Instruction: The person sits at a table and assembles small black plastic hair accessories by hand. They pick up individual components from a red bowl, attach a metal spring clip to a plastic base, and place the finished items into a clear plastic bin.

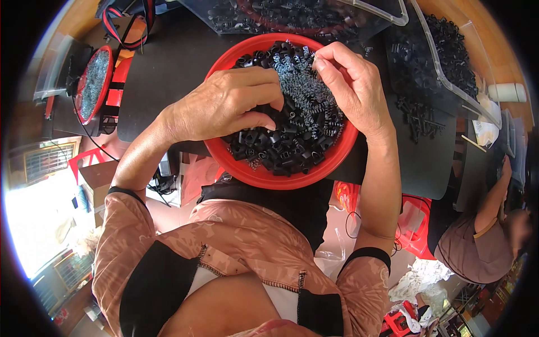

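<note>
A red round basin is piled with small black plastic parts and thin metal coil springs. Over its left side hovers my left hand, fingers curled; thumb and forefinger are apart above the black parts, with nothing visible between them. My right hand is at the far right of the basin, beside the springs. Its thumb and forefinger tips are pinched together. Whatever lies between those tips is too small to make out.
Clear plastic bins of black parts stand behind the basin and at right. Loose black pieces lie on the dark table. A second red basin of springs is at left. Another person sits at right.
</note>
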A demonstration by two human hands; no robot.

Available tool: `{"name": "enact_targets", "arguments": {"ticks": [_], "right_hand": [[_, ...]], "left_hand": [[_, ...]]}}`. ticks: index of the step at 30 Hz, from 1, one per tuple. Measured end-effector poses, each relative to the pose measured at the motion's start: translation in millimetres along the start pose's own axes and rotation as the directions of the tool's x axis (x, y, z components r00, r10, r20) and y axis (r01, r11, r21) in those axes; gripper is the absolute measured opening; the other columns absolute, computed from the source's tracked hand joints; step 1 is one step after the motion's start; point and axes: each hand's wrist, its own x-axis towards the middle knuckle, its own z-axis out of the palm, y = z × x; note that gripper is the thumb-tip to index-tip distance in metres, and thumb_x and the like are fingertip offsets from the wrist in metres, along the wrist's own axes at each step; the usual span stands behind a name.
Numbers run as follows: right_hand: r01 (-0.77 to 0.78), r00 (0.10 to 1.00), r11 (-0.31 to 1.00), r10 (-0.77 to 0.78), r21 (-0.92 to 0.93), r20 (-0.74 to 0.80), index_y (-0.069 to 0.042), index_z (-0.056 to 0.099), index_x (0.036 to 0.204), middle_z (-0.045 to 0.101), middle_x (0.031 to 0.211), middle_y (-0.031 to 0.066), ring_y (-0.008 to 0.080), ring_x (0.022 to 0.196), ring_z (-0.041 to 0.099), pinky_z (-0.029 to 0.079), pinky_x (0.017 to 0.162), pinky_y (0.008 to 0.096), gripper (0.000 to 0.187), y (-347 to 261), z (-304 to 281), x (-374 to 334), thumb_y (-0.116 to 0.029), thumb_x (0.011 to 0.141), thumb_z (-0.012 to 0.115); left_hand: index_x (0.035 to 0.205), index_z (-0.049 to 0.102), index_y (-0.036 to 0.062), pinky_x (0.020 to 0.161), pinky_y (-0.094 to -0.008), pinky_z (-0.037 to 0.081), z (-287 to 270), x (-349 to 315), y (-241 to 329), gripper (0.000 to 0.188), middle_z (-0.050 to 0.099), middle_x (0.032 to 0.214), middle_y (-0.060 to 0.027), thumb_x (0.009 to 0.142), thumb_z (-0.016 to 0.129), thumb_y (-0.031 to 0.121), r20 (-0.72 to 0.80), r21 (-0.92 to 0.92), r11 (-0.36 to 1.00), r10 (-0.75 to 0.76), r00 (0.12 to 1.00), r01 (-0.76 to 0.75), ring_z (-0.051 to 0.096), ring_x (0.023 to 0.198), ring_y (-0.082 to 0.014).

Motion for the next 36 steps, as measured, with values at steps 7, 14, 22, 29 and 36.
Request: {"name": "enact_targets", "arguments": {"ticks": [7,14,22,29,36], "right_hand": [[-0.064,0.997,0.989,0.057,0.137,0.052,0.000,0.058,0.093,0.057,0.071,0.0092,0.0190,0.062,0.055,0.045,0.061,0.0313,0.013,-5,-6,-1,-0.013,0.096,0.059],[-0.109,0.986,0.989,0.095,0.098,0.137,-0.001,0.057,0.093,0.057,0.074,0.0056,0.0149,0.067,0.054,0.045,0.065,0.0285,0.015,-8,-6,-1,-0.014,0.099,0.060],[-0.049,0.997,0.999,0.048,0.018,0.056,-0.003,0.057,0.089,0.057,0.069,0.0099,0.0251,0.057,0.051,0.043,0.063,0.0342,0.013,-6,-2,-1,-0.012,0.095,0.063],[-0.063,0.996,0.997,0.061,0.036,0.059,-0.004,0.058,0.089,0.059,0.072,0.0094,0.0259,0.061,0.053,0.043,0.070,0.0342,0.012,-6,3,-1,-0.012,0.095,0.063],[-0.041,0.996,0.999,0.042,-0.014,0.083,-0.004,0.058,0.089,0.060,0.073,0.0088,0.0251,0.063,0.053,0.044,0.072,0.0341,0.011,-7,3,-1,-0.013,0.094,0.064]], "left_hand": [[0.112,0.069,-0.0003,0.070,-0.0229,0.052,-17,27,16,0.020,0.069,0.096,-0.0031,0.093,0.066,0.006,-0.050,-0.520,0.778,-0.438,0.897,0.351,0.062,0.079,-0.0068],[0.123,0.065,-0.0019,0.085,-0.0254,0.055,11,34,-14,0.027,0.069,0.112,-0.0094,0.097,0.058,0.000,-0.238,-0.543,0.818,-0.369,0.899,0.192,0.066,0.095,-0.0116],[0.118,0.069,0.0003,0.085,-0.0264,0.055,9,30,-13,0.025,0.069,0.109,-0.0088,0.094,0.063,-0.001,-0.231,-0.535,0.817,-0.384,0.894,0.213,0.067,0.097,-0.0130],[0.110,0.072,0.0014,0.084,-0.0287,0.054,11,28,-14,0.023,0.072,0.103,-0.0083,0.087,0.069,-0.002,-0.347,-0.347,0.922,-0.299,0.889,0.174,0.068,0.096,-0.0151],[0.109,0.073,0.0031,0.087,-0.0330,0.054,12,29,-18,0.026,0.072,0.103,-0.0103,0.083,0.071,-0.002,-0.411,-0.213,0.972,-0.181,0.894,0.098,0.068,0.100,-0.0225]]}}
